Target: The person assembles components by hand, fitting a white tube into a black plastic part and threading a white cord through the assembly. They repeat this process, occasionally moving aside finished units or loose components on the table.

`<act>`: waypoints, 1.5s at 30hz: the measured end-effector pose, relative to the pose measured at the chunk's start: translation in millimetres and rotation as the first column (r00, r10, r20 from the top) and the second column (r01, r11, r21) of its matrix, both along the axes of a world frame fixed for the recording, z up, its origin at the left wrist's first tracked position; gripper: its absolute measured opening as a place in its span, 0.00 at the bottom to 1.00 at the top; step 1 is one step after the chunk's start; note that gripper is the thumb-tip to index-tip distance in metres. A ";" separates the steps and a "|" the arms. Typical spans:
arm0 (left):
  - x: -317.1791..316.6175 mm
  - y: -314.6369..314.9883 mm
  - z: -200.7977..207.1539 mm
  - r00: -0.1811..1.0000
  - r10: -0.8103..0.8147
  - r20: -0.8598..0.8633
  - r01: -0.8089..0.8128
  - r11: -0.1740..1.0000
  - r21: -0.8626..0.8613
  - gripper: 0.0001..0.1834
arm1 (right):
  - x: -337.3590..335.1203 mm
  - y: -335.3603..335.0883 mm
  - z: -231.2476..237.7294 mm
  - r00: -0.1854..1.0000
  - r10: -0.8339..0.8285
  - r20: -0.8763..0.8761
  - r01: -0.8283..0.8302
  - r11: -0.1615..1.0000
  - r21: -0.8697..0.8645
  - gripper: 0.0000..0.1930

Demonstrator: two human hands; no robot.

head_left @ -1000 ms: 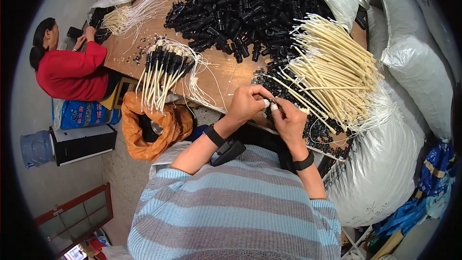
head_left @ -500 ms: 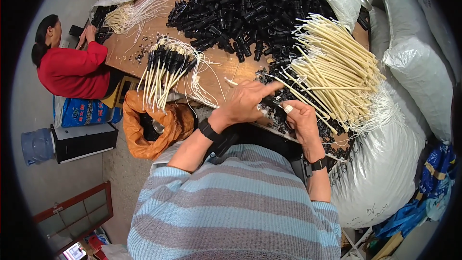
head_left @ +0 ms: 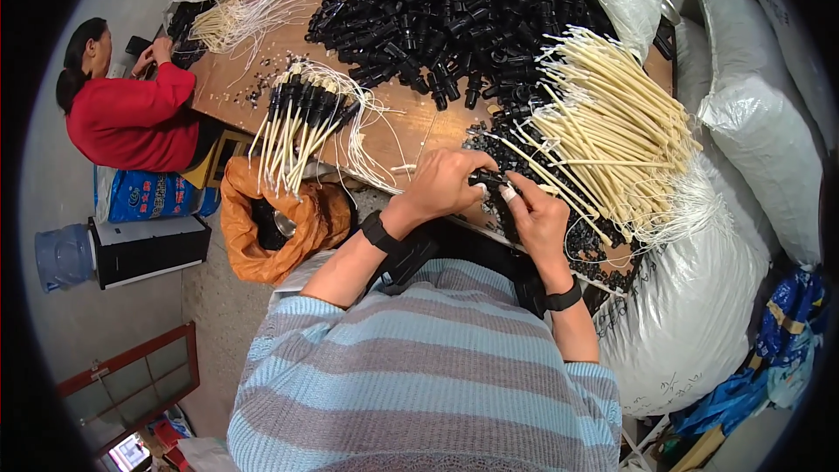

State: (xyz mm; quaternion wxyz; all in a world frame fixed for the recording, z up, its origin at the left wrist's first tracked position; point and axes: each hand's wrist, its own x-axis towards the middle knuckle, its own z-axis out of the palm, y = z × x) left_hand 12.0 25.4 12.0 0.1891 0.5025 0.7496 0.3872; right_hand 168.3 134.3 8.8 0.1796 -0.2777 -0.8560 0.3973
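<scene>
A small black plastic fitting (head_left: 486,180) was pinched between both hands at the near edge of the wooden surface (head_left: 411,127), just in front of the striped chest. The left hand (head_left: 444,183) was closed over its left end; the right hand (head_left: 535,214) was closed on its right end, with white tape seen on one fingertip. Whether a cream tube was already seated in the fitting could not be told; the joint was hidden by the fingers. Risks judged: the fitting could be dropped off the surface edge, since it was held right over the gap to the floor; a tube could be kinked if pushed in off-axis; the loose cream tubes (head_left: 612,122) fanned just beside the right hand could be swept off by the forearm; small black parts (head_left: 572,240) scattered under that hand could be knocked down as well. Containers: a white sack (head_left: 690,297) was pressed against the right end of the surface, closed, contents not visible; further white sacks (head_left: 760,114) were stacked beyond it. An orange bag (head_left: 262,227) stood open below the left edge, something dark and metallic inside, not identifiable. A heap of black fittings (head_left: 454,9) and a bundle of assembled tubes (head_left: 301,118) lay loose, uncontained. A person in red (head_left: 131,118) was seated at the far left.
</scene>
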 end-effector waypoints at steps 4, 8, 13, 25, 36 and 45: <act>0.8 5.3 -4.3 0.995 -0.032 -0.093 0.057 0.958 0.280 0.17 | -2.8 -5.1 -7.3 0.988 -0.043 -0.150 0.084 0.958 0.275 0.08; 3.9 5.9 -6.3 0.986 -0.001 -0.169 0.047 0.962 0.269 0.18 | -3.2 -9.2 -8.1 0.992 -0.061 -0.108 0.096 0.930 0.356 0.06; 8.2 8.6 -2.7 0.995 0.044 0.085 -0.060 0.979 0.193 0.16 | -0.8 -8.7 -12.0 0.994 -0.044 -0.104 0.080 0.923 0.376 0.06; 8.0 6.2 -2.1 0.987 0.051 0.150 -0.065 0.993 0.094 0.15 | 1.6 -9.9 -16.6 0.996 -0.021 -0.088 0.052 0.930 0.364 0.06; 0.5 -4.9 -16.4 0.987 -0.157 0.024 0.157 0.987 0.025 0.21 | 5.0 -3.6 -18.9 0.959 0.094 -0.266 0.007 0.935 0.355 0.13; 8.8 -3.4 -5.5 0.990 -0.011 -0.142 0.003 0.998 -0.060 0.16 | 2.6 -1.2 -16.4 0.980 0.195 -0.049 -0.145 0.854 0.499 0.15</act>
